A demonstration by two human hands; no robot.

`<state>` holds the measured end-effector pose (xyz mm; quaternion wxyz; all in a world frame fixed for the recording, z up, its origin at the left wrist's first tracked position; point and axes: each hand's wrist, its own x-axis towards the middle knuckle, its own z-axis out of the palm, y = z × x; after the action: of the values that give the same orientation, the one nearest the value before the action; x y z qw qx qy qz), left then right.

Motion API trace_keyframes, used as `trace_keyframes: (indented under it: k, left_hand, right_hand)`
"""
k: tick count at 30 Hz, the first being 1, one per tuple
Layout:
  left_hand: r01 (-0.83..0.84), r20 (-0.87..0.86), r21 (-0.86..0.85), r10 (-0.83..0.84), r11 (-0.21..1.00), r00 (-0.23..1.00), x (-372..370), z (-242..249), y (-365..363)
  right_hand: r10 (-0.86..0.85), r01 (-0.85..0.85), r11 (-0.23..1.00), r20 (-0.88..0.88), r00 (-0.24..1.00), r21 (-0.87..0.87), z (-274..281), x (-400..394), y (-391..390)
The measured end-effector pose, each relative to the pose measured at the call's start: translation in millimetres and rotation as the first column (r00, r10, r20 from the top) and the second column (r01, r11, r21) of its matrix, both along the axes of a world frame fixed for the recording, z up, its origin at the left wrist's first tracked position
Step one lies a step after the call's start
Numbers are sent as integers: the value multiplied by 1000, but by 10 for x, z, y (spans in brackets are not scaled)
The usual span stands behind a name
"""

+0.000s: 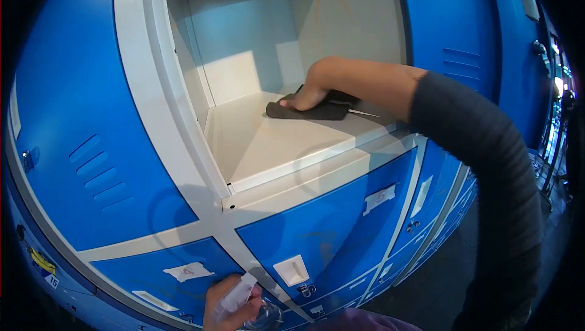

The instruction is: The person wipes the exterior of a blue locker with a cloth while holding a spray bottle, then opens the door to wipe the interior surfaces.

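My right hand (309,95) reaches into an open locker compartment (256,154) and presses a dark grey cloth (329,110) flat on its pale floor. The fingers are partly hidden by the hand and the folded cloth, with the thumb showing on top. Low in the view, my left hand (228,303) is wrapped round a clear spray bottle (268,316) with a whitish spray head (241,291). It is in front of the lower blue locker doors, beside a paper label marked 4 (187,271).
Shut blue locker doors (73,118) with vent slots surround the compartment. Below it, a door (329,233) bears a label marked 5 (381,197), a recessed white handle (291,271) and a small metal latch (306,290). Dark floor (451,252) shows at the right.
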<state>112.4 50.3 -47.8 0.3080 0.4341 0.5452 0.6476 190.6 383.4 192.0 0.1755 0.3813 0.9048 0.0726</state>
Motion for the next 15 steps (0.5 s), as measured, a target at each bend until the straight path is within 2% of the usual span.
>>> trace_keyframes:
  k: [1, 4, 7, 10, 15]
  left_hand:
    - [1, 16, 7, -1, 1000, 1000, 56, 32, 13]
    - [21, 11, 33, -21, 999, 1000, 35, 21, 22]
    - [9, 2, 7, -9, 1000, 1000, 72, 97, 16]
    - [12, 8, -1, -12, 1000, 1000, 50, 59, 19]
    - [12, -4, 18, -12, 1000, 1000, 51, 54, 17]
  right_hand:
    - [26, -25, 1000, 70, 997, -9, 36, 157, -147]
    - [18, -17, 1000, 43, 999, -6, 41, 585, -571]
    - [47, -53, 997, 101, 994, 51, 49, 876, -878]
    - [38, -36, 997, -34, 999, 68, -26, 1096, -1034]
    - [93, -97, 994, -87, 992, -41, -19, 941, -882]
